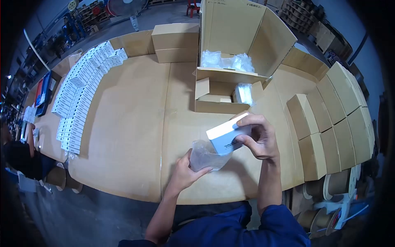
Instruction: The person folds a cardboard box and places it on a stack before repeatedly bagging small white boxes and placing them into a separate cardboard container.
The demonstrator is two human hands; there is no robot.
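Note:
In my right hand (260, 138) is a small white box (226, 135) with dark print on its side, gripped between thumb and fingers and tilted. Its lower end meets the mouth of a clear plastic bag (207, 156); how far inside it reaches is hard to see. My left hand (184, 175) grips that bag from the left, thumb along its lower edge. Just beyond my hands stands an open cardboard carton (222, 108), where a bagged white box (244, 94) stands at the right end.
White boxes (82, 88) are stacked in long rows at the left. A large open carton (232, 24) holding clear plastic bags (222, 61) stands at the back. Closed brown cartons (329, 119) are piled on the right. Another person (20, 150) is at far left.

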